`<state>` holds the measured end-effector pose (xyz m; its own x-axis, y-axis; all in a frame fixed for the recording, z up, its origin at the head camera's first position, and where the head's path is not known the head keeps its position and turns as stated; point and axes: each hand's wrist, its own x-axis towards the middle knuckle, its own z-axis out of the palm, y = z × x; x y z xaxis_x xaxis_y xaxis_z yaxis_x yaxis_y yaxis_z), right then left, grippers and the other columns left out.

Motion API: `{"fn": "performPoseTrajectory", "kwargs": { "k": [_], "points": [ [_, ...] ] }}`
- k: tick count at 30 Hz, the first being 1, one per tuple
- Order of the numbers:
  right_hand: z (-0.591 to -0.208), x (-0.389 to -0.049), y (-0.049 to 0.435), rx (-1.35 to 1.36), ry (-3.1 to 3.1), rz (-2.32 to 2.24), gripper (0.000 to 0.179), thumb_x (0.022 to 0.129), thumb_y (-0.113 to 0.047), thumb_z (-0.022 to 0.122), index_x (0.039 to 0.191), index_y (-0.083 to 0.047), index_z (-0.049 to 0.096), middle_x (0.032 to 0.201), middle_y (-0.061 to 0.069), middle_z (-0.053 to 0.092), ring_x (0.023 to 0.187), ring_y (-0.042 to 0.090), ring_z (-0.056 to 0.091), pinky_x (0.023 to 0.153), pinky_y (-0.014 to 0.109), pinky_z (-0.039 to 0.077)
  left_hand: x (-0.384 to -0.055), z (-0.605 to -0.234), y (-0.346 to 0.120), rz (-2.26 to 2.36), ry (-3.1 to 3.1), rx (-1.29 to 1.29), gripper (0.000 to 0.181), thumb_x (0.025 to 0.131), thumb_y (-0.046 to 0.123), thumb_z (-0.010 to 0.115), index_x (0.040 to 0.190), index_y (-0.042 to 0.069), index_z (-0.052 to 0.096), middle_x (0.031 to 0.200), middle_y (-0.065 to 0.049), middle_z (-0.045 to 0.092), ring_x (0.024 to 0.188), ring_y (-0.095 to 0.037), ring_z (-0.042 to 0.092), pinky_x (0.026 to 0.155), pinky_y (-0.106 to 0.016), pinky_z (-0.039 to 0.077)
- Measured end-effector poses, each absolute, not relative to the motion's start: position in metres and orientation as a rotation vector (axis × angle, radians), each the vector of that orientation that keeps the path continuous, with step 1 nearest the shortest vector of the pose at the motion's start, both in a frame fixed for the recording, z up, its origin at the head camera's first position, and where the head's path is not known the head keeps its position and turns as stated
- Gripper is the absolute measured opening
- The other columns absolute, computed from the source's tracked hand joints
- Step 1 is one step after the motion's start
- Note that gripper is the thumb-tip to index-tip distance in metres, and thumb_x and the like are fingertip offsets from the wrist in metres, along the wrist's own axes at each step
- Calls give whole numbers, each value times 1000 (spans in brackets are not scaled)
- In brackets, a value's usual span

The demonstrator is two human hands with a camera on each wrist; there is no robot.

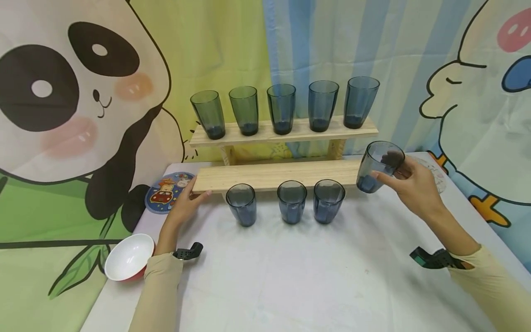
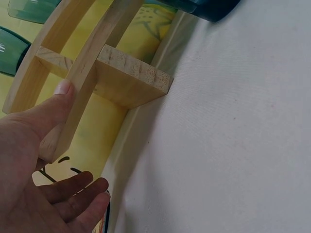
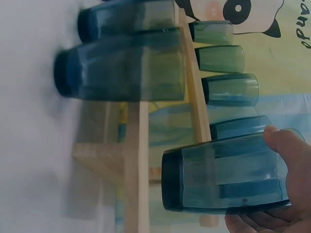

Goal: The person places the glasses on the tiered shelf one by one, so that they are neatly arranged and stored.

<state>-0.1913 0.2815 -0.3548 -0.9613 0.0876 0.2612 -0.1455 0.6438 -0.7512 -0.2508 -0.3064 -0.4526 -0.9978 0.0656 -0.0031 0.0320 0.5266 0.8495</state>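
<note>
My right hand [image 1: 419,186] holds a blue-tinted glass tumbler [image 3: 223,177] near its rim, thumb on one side and fingers on the other. The tumbler is tilted slightly and overlaps the right end of the lower board in the head view. At the other end, my left hand [image 1: 184,207] grips the two-tier wooden shelf [image 1: 265,177] by its lower board. Its thumb [image 2: 60,94] presses the board's front edge, while the other fingers spread below the board's end. Several matching tumblers [image 1: 282,108] line the upper board. Three more tumblers [image 1: 292,203] stand on the table before the shelf.
A white bowl with a red outside [image 1: 129,258] sits by the left forearm. Behind the left hand lies a round blue cartoon mat [image 1: 166,191], and a pale round mat [image 1: 435,173] is partly hidden behind the right hand. Printed curtains [image 1: 232,41] hang close behind the shelf.
</note>
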Motion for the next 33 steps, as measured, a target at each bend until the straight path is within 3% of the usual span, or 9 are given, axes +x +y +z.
{"fn": "performPoseTrajectory", "kwargs": {
  "k": [6,12,25,27,30,33],
  "points": [
    [-350,-219,285,43,-2594,1209,69,96,-48,76,141,0,57,132,23,65,124,39,62,77,-2,38,-252,-452,-308,1503,2727,94,94,105,40,67,172,16,6,174,-25,17,151,-50,36,123,-63,31],
    [-355,-239,283,39,-2611,1217,69,96,-53,74,136,1,58,132,25,64,125,41,62,79,5,39,-253,-453,-310,1508,2733,102,92,105,40,66,172,17,7,173,-25,17,151,-50,36,124,-62,30],
    [-367,-251,280,20,-2614,1206,73,94,-59,73,133,1,57,122,21,65,111,30,60,78,12,41,-252,-453,-308,1488,2741,88,94,104,43,67,172,17,8,174,-24,18,151,-49,36,124,-63,31],
    [-370,-251,280,21,-2606,1207,74,95,-58,73,137,1,57,126,22,65,117,33,61,86,20,45,-252,-454,-308,1485,2743,89,93,104,42,67,172,17,8,174,-24,17,151,-50,36,124,-63,30],
    [-372,-251,279,34,-2591,1240,77,96,-56,74,143,2,54,132,26,64,124,39,59,100,41,50,-252,-454,-307,1490,2741,88,93,104,42,67,172,19,7,174,-24,17,151,-50,35,124,-63,30],
    [-373,-252,278,37,-2578,1274,84,95,-55,75,150,3,50,141,30,60,134,46,56,111,61,46,-252,-454,-307,1491,2739,88,93,105,41,67,172,19,7,173,-25,18,151,-50,36,124,-62,30]
  ]
}}
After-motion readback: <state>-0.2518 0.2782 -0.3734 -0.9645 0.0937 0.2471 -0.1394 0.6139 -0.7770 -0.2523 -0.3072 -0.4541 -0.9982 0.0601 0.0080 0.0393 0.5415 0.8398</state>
